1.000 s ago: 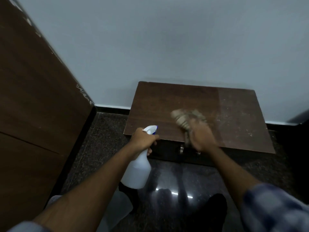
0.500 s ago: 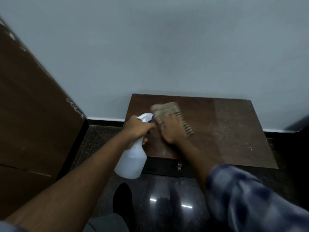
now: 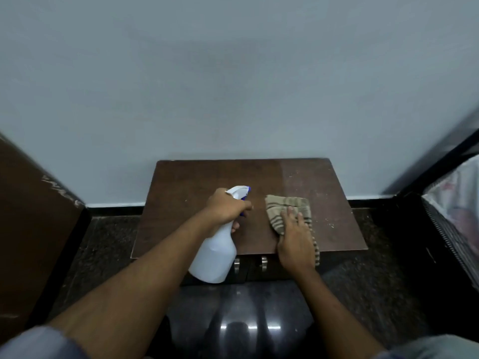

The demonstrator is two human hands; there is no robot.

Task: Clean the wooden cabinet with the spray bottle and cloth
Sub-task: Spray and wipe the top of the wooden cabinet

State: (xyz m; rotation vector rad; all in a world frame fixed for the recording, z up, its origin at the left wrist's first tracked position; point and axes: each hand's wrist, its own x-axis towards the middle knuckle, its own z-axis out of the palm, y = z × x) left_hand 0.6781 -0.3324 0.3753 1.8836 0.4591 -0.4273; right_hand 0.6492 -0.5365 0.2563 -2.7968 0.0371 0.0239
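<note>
The wooden cabinet (image 3: 197, 203) sits against the wall, right under both hands; its front is mostly hidden, only two metal handles (image 3: 250, 264) peek out below the top's near edge. The top looks darker left of the right hand (image 3: 295, 244) and dusty, speckled to its right. The white spray bottle (image 3: 215, 257) hangs in the left hand (image 3: 224, 209), which is wrapped around its neck. The right hand lies flat, fingers spread, pressing the striped tan cloth (image 3: 285, 206) onto the top; the cloth's near end drapes over the edge.

Dim, soft picture; ceiling lights glare on the glossy floor (image 3: 248, 327), edges warped.
</note>
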